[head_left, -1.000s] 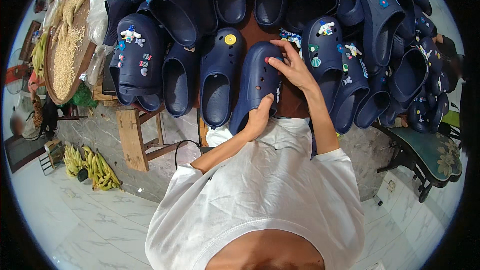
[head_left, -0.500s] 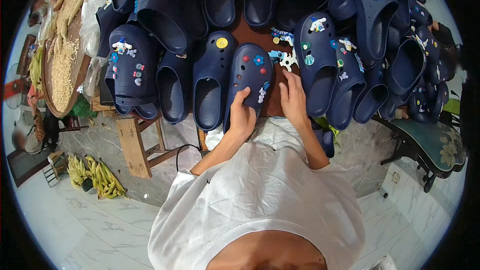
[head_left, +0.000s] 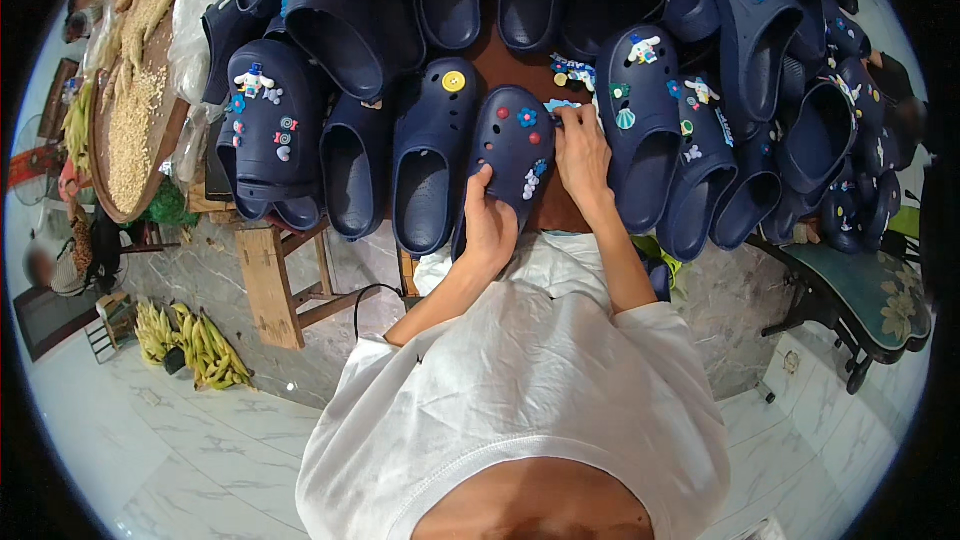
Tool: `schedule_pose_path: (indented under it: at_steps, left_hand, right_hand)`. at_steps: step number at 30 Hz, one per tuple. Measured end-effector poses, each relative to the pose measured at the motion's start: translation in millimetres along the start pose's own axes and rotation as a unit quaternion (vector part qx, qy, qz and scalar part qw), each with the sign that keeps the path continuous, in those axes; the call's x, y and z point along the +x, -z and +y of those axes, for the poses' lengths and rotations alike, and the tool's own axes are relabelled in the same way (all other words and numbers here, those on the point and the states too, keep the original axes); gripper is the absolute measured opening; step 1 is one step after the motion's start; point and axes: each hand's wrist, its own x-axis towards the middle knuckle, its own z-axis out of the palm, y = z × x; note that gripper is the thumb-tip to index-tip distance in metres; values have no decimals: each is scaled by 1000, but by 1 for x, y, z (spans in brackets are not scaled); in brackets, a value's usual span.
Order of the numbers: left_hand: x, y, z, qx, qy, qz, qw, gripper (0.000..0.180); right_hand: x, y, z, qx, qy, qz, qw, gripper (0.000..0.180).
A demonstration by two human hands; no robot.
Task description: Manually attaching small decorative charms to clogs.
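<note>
My left hand (head_left: 490, 225) grips the heel end of a navy clog (head_left: 510, 145), thumb on top. Its upper carries a blue flower charm (head_left: 526, 117), red round charms and white-and-blue charms along the right side; several holes stay bare. Just right of it, my right hand (head_left: 584, 155) is closed, fingertips pressed together over loose shoe charms on the brown tabletop (head_left: 556, 208). A light blue charm (head_left: 560, 105) shows at those fingertips; what they pinch is hidden. Farther back lies a small cluster of colourful charms (head_left: 573, 71).
Navy clogs crowd the table: one with a yellow button charm (head_left: 428, 160) at left, a decorated one (head_left: 637, 130) at right, several more behind. An oval tray of pale grains (head_left: 130, 160) stands far left. A wooden stool (head_left: 268, 285) and a wheeled chair (head_left: 860, 290) flank the table.
My right hand has reached slightly forward and its fingers have closed over the loose charms, covering the white one. The left hand keeps its hold on the clog.
</note>
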Motion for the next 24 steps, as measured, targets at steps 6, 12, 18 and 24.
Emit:
schedule_pose_path:
  at_steps: [6,12,18,24]
  left_hand:
    - [0,0,1,3,-5,1,1000,45]
    - [-5,-5,-4,10,-6,-13,1000,46]
    - [-12,-11,-13,54,-13,-50,997,46]
    - [-15,-9,-29,125,-25,-30,991,37]
  right_hand:
    - [-2,1,-3,-9,-24,-23,999,16]
    - [-15,15,-11,34,-36,7,999,11]
    - [-12,46,-37,184,40,58,980,15]
    - [-9,37,-43,266,12,9,964,14]
